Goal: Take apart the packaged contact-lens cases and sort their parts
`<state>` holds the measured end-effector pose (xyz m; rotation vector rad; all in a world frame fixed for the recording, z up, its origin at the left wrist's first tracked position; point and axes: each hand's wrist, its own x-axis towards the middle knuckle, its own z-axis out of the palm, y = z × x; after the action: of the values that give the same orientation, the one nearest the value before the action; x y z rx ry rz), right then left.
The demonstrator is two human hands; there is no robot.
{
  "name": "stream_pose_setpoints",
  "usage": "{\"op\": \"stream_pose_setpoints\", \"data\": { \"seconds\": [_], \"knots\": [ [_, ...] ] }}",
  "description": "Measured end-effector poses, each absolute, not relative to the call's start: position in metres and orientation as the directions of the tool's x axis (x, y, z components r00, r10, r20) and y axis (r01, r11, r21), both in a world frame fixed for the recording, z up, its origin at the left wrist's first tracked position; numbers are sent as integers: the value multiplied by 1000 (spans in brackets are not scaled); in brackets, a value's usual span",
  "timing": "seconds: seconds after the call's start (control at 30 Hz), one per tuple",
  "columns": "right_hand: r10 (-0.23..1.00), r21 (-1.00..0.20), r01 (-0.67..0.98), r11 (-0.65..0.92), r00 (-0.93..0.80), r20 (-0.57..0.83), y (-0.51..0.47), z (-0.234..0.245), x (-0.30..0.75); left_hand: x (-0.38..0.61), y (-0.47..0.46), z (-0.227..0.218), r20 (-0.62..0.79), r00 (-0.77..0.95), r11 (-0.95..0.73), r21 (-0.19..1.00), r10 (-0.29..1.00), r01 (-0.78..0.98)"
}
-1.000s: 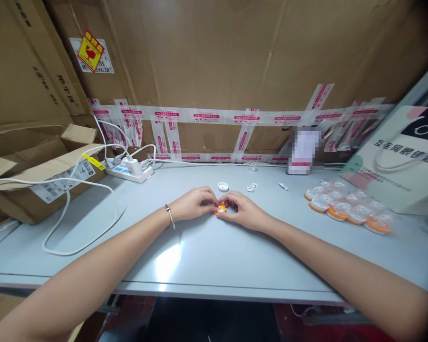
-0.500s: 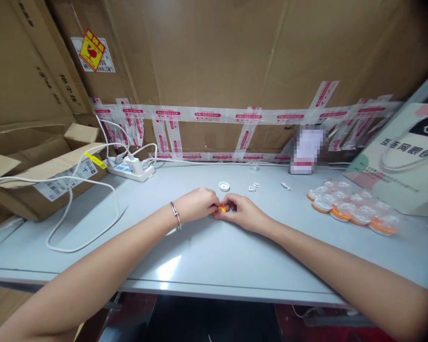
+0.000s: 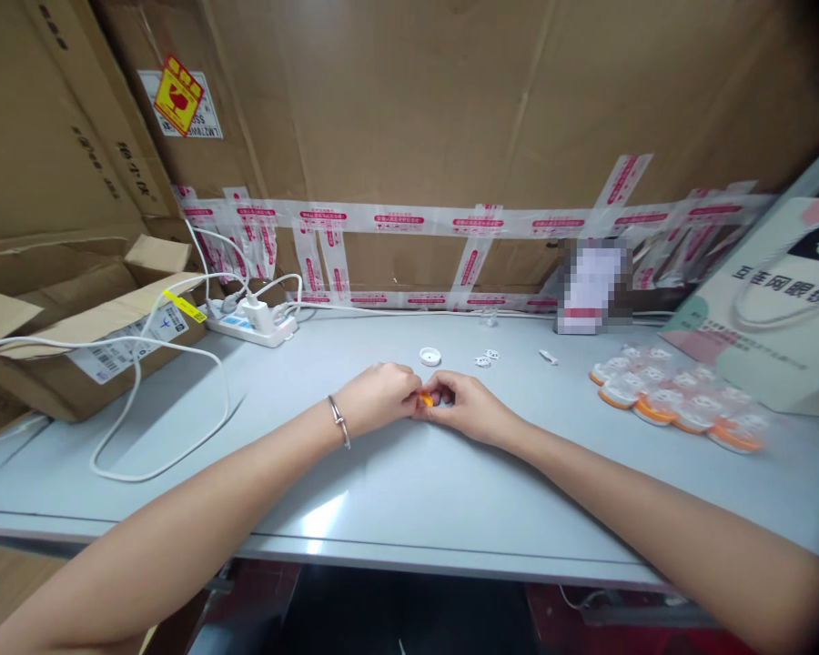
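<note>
Over the middle of the table, my left hand (image 3: pixel 386 397) and my right hand (image 3: pixel 459 403) meet at a small orange round piece (image 3: pixel 426 399). The fingers of both hands are closed around it and hide most of its shape. A bracelet circles my left wrist. Just beyond the fingertips lies a white round cap (image 3: pixel 429 357), hollow side up. To its right are small white pieces with dark marks (image 3: pixel 483 361), lying flat. Farther right rests a small white slender part (image 3: pixel 548 357), its kind too small to make out.
Several clear-topped items with orange bases (image 3: pixel 681 420) cluster on the right, near a leaning printed bag (image 3: pixel 757 300). A phone with a blurred screen (image 3: pixel 591 287) stands at the back. A power strip (image 3: pixel 249 326), white cable (image 3: pixel 227 400) and open cardboard box (image 3: pixel 47 377) occupy the left.
My left hand has shifted very slightly at the orange piece, and its fingers now cover a little more of it. My right hand keeps its grip. The things on the table stay put.
</note>
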<state>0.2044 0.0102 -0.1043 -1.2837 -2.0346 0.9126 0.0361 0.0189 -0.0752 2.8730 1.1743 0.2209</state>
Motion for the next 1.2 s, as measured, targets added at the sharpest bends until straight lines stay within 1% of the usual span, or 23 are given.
{"op": "stream_pose_setpoints", "data": {
  "seconds": [0.13,0.2,0.23,0.27,0.3,0.37,0.43,0.47,0.53,0.6,0.77,0.97,1.03,1.1,1.2],
  "knots": [
    [921,-787,535,308,-376,105,10,-104,205,34,22,-73,177,641,-665,219,747,714],
    [923,-779,545,310,-369,109,10,-103,205,24,28,-66,213,629,-664,241,747,707],
    [924,-773,553,311,-367,109,10,-103,205,16,32,-63,235,621,-664,222,748,715],
    [925,-768,560,311,-364,109,10,-103,205,6,37,-60,255,612,-659,181,749,730],
    [926,-764,565,311,-362,109,10,-103,205,-5,42,-58,247,603,-641,116,759,759],
    [927,-762,569,308,-361,105,11,-103,206,-28,51,-60,205,559,-561,-52,803,826],
    [925,-770,561,304,-366,98,11,-104,207,-50,55,-68,171,571,-544,-181,803,819],
    [924,-774,557,302,-369,96,11,-104,207,-58,56,-73,162,596,-561,-220,786,798],
    [923,-778,551,303,-372,96,12,-105,208,-71,56,-82,161,645,-599,-257,747,759],
    [923,-778,550,304,-371,99,13,-105,208,-78,55,-88,179,673,-631,-240,718,737],
    [924,-783,545,300,-371,96,13,-103,207,-79,57,-94,236,675,-668,-124,699,734],
    [927,-766,566,304,-363,99,11,-102,206,-71,60,-103,286,715,-720,-106,639,686],
    [926,-760,572,309,-364,102,11,-101,206,-68,61,-105,301,717,-731,-83,629,677],
    [927,-755,579,309,-361,103,10,-101,207,-65,61,-103,347,688,-728,-24,637,686],
    [922,-748,582,319,-374,102,10,-98,208,-56,53,-95,475,590,-708,106,653,698]
  ]
}}
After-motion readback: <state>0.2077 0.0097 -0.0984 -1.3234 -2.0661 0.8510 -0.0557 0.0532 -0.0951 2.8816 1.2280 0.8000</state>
